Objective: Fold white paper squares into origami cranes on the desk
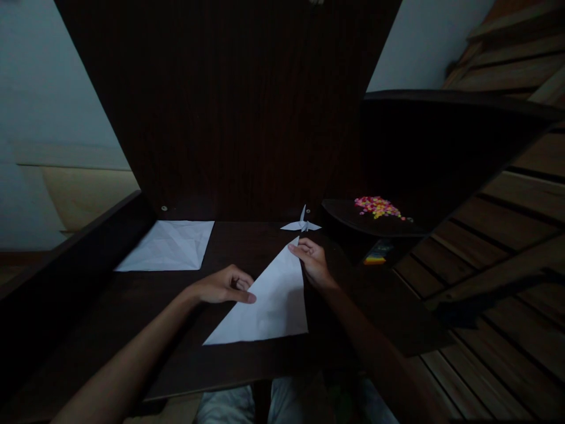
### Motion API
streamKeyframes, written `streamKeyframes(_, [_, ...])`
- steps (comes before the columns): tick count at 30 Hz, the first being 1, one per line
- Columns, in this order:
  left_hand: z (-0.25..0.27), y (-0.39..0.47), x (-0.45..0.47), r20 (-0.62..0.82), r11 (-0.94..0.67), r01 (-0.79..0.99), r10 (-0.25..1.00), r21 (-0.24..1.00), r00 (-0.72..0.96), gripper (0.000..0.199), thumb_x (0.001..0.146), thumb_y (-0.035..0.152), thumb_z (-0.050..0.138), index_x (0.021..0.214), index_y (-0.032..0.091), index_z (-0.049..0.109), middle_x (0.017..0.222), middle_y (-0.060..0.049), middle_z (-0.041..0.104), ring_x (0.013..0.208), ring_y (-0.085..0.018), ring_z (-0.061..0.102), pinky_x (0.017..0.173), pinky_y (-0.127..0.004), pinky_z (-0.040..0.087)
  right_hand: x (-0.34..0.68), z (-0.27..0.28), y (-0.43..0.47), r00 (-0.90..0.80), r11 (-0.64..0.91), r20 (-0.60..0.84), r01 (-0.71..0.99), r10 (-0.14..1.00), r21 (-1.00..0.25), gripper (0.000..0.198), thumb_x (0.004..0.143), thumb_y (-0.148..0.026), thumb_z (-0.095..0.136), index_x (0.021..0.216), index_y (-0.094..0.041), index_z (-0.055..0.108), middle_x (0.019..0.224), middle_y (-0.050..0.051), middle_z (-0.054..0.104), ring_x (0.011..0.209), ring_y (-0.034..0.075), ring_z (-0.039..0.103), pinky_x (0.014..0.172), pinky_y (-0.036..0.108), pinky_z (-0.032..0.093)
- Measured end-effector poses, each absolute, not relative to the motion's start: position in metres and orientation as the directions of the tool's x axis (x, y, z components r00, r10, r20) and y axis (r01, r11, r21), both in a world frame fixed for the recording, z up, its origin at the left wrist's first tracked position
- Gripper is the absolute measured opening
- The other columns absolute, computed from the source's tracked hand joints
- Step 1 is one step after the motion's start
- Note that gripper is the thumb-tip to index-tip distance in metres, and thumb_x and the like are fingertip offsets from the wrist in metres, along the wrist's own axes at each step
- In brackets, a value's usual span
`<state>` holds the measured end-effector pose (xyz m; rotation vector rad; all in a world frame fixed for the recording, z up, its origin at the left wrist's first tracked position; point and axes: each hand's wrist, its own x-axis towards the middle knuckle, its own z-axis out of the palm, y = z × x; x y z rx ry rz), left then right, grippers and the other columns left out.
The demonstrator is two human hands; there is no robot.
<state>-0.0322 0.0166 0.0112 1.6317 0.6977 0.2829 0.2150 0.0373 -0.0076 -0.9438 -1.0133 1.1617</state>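
Note:
A white sheet of paper (276,306), folded into a triangle, is held between my two hands above the dark desk. My left hand (229,285) pinches its slanted left edge, thumb on top and fingers behind. At the upper tip, my right hand (311,259) grips the paper between thumb and curled fingers. Just beyond that tip, a small folded white paper bird (302,225) rests near the back panel. Several flat white sheets (165,244) with crease lines lie at the back left.
A corner shelf (338,212) on the right carries a heap of small pink and yellow pieces (378,207). Under it sits a small item with a yellow-orange edge (374,259). A raised side board (88,247) bounds the desk's left. Wooden slats (498,306) stand at the right.

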Motion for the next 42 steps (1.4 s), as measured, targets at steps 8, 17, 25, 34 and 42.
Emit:
streamKeyframes(8, [0.008, 0.008, -0.017, -0.119, -0.071, 0.229, 0.686, 0.971, 0.718, 0.030, 0.071, 0.042, 0.070, 0.067, 0.013, 0.062, 0.060, 0.001, 0.056, 0.056, -0.011, 0.049, 0.053, -0.022, 0.037, 0.209, -0.016, 0.038, -0.051, 0.021, 0.039, -0.316, 0.998, -0.948, 0.047, 0.059, -0.038, 0.080, 0.097, -0.021, 0.059, 0.076, 0.002, 0.070, 0.064, 0.018, 0.065, 0.061, 0.030, 0.050])
streamKeyframes(17, [0.006, 0.012, -0.017, -0.060, -0.053, 0.197, 0.849, 0.979, 0.526, 0.030, 0.070, 0.042, 0.071, 0.072, 0.013, 0.064, 0.067, -0.001, 0.061, 0.063, -0.015, 0.056, 0.059, -0.026, 0.041, 0.209, -0.014, 0.033, -0.317, -0.159, -0.059, -0.300, 0.946, -0.941, 0.051, 0.056, -0.028, 0.082, 0.101, -0.017, 0.061, 0.079, 0.003, 0.072, 0.061, 0.017, 0.067, 0.059, 0.027, 0.051])
streamKeyframes(25, [-0.004, 0.014, -0.019, -0.044, -0.069, 0.196, 0.855, 0.978, 0.517, 0.031, 0.070, 0.042, 0.072, 0.072, 0.012, 0.064, 0.066, -0.001, 0.061, 0.062, -0.015, 0.056, 0.056, -0.025, 0.042, 0.206, -0.017, 0.035, -0.350, -0.204, -0.098, -0.279, 0.932, -0.938, 0.041, 0.055, -0.030, 0.082, 0.091, -0.014, 0.069, 0.082, 0.005, 0.073, 0.065, 0.018, 0.067, 0.064, 0.029, 0.051])
streamKeyframes(34, [-0.010, 0.015, -0.016, 0.005, 0.010, -0.028, 0.875, 1.000, 0.483, 0.081, 0.070, 0.035, 0.074, 0.137, 0.024, 0.030, 0.100, -0.007, 0.065, 0.083, -0.021, 0.067, 0.067, -0.031, 0.053, 0.202, -0.027, 0.038, -0.366, -0.222, -0.128, -0.228, 0.922, -0.948, 0.042, 0.057, -0.034, 0.082, 0.091, -0.013, 0.070, 0.080, 0.006, 0.072, 0.064, 0.016, 0.066, 0.062, 0.027, 0.050])
streamKeyframes(42, [-0.012, 0.016, -0.018, 0.004, -0.087, 0.165, 0.894, 0.982, 0.448, 0.053, 0.074, 0.042, 0.069, 0.117, 0.012, 0.061, 0.080, -0.006, 0.068, 0.066, -0.017, 0.061, 0.058, -0.027, 0.048, 0.203, -0.026, 0.037, -0.324, -0.163, -0.080, -0.237, 0.943, -0.958, 0.067, 0.059, -0.031, 0.081, 0.120, -0.019, 0.056, 0.082, 0.003, 0.072, 0.063, 0.017, 0.066, 0.057, 0.026, 0.050])
